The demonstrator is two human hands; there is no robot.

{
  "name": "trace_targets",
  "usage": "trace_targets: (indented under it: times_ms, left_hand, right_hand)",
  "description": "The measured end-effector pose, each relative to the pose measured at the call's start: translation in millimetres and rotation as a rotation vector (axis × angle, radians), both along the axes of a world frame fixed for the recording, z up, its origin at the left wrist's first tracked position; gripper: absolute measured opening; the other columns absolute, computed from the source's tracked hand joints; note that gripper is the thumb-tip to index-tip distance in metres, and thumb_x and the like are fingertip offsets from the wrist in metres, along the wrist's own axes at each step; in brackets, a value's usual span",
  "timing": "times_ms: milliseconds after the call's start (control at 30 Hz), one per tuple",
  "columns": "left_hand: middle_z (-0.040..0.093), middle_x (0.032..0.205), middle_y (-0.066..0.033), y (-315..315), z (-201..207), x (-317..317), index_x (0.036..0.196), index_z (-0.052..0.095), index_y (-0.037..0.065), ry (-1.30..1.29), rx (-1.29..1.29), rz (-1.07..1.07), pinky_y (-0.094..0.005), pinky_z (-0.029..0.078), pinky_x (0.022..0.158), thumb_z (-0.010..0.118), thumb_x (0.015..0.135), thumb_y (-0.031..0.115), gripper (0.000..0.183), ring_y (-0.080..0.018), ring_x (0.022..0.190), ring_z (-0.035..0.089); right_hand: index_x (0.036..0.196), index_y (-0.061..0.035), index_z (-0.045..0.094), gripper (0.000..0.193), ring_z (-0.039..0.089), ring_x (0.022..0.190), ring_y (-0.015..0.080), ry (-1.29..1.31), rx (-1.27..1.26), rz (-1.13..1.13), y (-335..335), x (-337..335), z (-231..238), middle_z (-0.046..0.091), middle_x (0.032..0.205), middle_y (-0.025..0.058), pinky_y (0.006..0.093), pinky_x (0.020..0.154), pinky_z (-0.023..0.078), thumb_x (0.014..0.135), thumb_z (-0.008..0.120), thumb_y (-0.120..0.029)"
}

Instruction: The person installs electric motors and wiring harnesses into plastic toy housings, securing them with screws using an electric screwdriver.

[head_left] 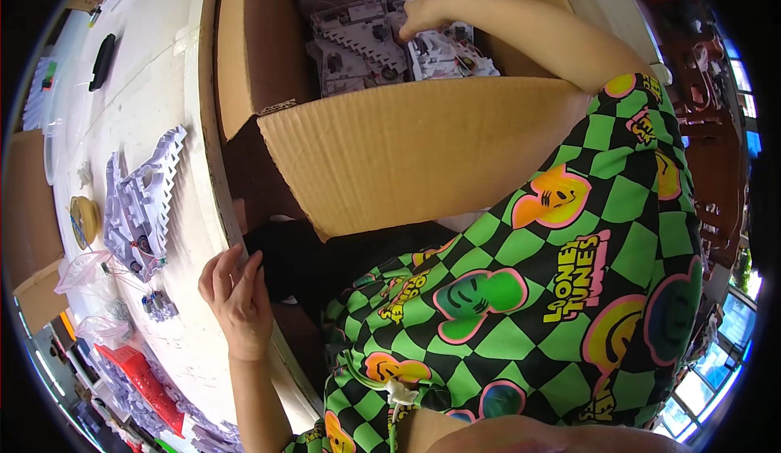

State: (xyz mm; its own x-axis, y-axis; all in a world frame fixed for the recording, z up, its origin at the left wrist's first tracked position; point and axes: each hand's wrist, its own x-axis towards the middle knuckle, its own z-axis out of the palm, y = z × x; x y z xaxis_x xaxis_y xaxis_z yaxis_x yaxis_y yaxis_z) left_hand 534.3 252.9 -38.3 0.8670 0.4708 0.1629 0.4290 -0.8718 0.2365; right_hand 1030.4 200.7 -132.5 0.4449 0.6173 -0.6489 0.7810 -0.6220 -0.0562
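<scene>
My right hand [427, 15] reaches down into an open cardboard box [415, 156], its fingers curled together among grey plastic toothed parts. What its fingertips hold, if anything, is hidden. Just left of that hand lies a grey part with a sawtooth edge [354, 42]; below it is a paler part with small wires [451, 54]. My left hand [236, 298] rests at the edge of the white table [191, 209], fingers loosely bent and apart, holding nothing. Farther left on the table lies a similar grey toothed part [142, 205], close to some small metallic pieces with wires [159, 306].
A black bar-shaped object [102, 61] and a round yellowish container [84, 221] lie on the table. Clear plastic bags [106, 323], a red tray [142, 388] and piled grey pieces sit near its lower left. Wooden furniture [716, 160] stands at right.
</scene>
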Motion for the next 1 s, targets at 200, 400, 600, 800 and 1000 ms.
trace_targets:
  times_ms: [200,400,600,800,1000]
  left_hand:
    - [0.060,0.115,-0.0094,3.5,2.9,-2.8,0.098,0.071,0.007,-0.047,0.001,-0.021,-0.0388,0.042,0.095,0.068,0.075,-0.005,0.027,-0.0300,0.109,0.054]
    - [0.060,0.116,-0.0140,23.3,24.4,21.8,0.108,0.068,0.005,-0.307,-0.156,0.076,-0.0370,0.043,0.097,0.062,0.084,-0.005,0.027,-0.0279,0.111,0.056]
    - [0.054,0.131,-0.0180,22.7,66.9,144.4,0.138,0.045,-0.001,-0.591,-0.728,0.135,-0.0350,0.041,0.101,0.059,0.092,0.011,0.049,-0.0244,0.118,0.054]
    - [0.057,0.122,-0.0188,13.7,76.3,194.1,0.140,0.036,-0.007,-0.737,-1.192,-0.071,-0.0366,0.043,0.100,0.067,0.090,0.026,0.067,-0.0245,0.112,0.058]
    - [0.061,0.113,-0.0145,16.9,67.5,188.4,0.126,0.049,-0.005,-0.794,-1.283,0.027,-0.0387,0.053,0.091,0.060,0.092,0.011,0.039,-0.0221,0.099,0.064]
  right_hand:
    - [0.109,0.0004,0.065,0.055,0.063,0.075,0.0300,0.055,0.076,-0.145,-4.7,11.1,32.9,0.065,0.095,0.0201,0.0432,0.065,0.052,0.076,0.064,-0.044]
    - [0.103,-0.0025,0.066,0.047,0.062,0.074,0.0274,0.254,0.325,-0.156,22.6,19.9,68.0,0.065,0.092,0.0174,0.0423,0.066,0.051,0.081,0.064,-0.044]
    - [0.102,-0.0069,0.065,0.039,0.058,0.073,0.0227,0.522,0.630,-0.195,50.1,33.4,159.2,0.063,0.088,0.0135,0.0401,0.067,0.051,0.085,0.061,-0.042]
    - [0.103,-0.0034,0.062,0.031,0.057,0.072,0.0179,0.529,0.775,0.012,-203.5,-49.9,229.0,0.063,0.087,0.0088,0.0332,0.070,0.052,0.092,0.057,-0.032]
    - [0.100,-0.0013,0.065,0.040,0.061,0.075,0.0239,0.164,0.535,0.124,-508.0,-57.6,173.2,0.065,0.090,0.0134,0.0386,0.071,0.052,0.088,0.060,-0.039]
